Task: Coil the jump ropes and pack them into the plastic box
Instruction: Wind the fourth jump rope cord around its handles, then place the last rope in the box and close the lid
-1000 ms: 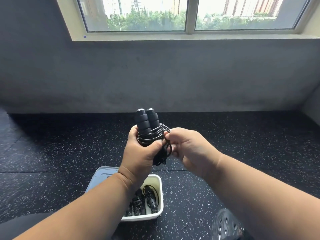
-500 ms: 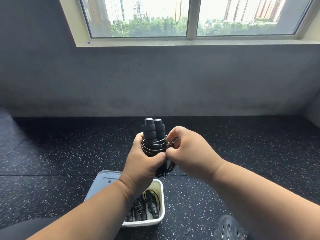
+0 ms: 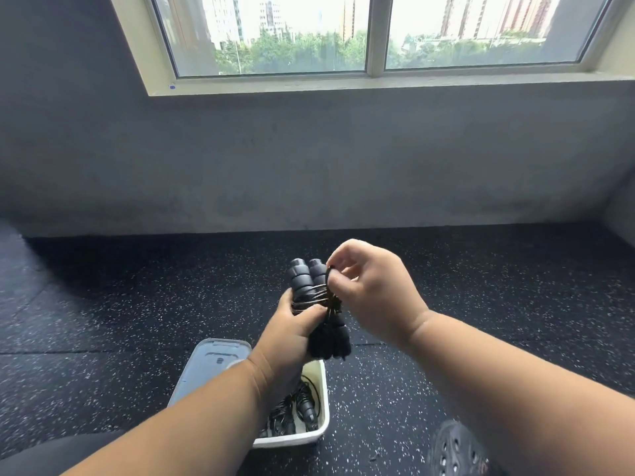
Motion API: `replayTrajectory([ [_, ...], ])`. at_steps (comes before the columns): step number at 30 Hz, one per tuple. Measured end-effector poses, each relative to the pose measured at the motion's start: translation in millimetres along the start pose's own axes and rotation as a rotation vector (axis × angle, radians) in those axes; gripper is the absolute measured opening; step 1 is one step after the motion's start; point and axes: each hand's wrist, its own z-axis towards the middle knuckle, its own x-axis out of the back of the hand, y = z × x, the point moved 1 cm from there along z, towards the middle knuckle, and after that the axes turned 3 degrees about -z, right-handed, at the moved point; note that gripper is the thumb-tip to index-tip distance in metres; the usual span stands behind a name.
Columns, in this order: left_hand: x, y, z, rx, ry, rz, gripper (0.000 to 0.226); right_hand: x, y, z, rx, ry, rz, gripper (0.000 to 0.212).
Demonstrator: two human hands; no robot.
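Jump ropes already coiled lie in a white plastic box on the speckled floor, its lid just left. Above the box, the left hand is wrapped around a black bundled rope, handles upright. To the right, the right hand pinches the cord loop beside the handles.

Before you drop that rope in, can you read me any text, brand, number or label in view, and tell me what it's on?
None can be read.
Jump rope handles, held in the left hand: plain black, no visible print.
Plastic box: no label showing.
Lid beside it: raised moulded shape, too blurred to read.
Window sill: small blue mark, too small to read.
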Motion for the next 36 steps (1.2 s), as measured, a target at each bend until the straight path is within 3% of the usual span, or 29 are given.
replayTrajectory([
  [2,2,-1,2,0.016,0.008,-0.012,0.041,-1,9,11,-0.217,-0.134,0.173,0.007],
  [5,3,-3,-3,0.097,-0.025,-0.074,0.058,-7,20,15,-0.391,-0.281,0.359,0.017],
  [9,7,5,-6,0.139,-0.131,-0.073,0.060,-19,25,9,-0.454,-0.219,0.487,0.020],
  [14,15,-1,7,0.149,-0.028,0.101,0.066,-27,31,5,-0.539,-0.211,0.600,0.018],
  [19,26,-8,14,0.191,0.022,0.020,0.066,-41,41,-13,-0.665,-0.322,0.571,0.025],
  [23,31,-9,16,0.211,0.066,-0.069,0.058,-62,48,-33,-0.769,-0.428,0.630,0.047],
  [28,39,-17,15,0.328,0.083,-0.122,0.047,-79,58,-49,-0.741,-0.552,0.689,0.036],
  [32,61,-40,25,0.474,0.107,-0.120,0.063,-102,77,-55,-0.767,-0.620,0.596,0.044],
  [34,75,-48,31,0.519,0.139,-0.057,0.064,-114,90,-60,-0.791,-0.614,0.558,0.047],
  [36,91,-54,35,0.517,0.219,0.055,0.058,-127,100,-63,-0.849,-0.596,0.577,0.037],
])
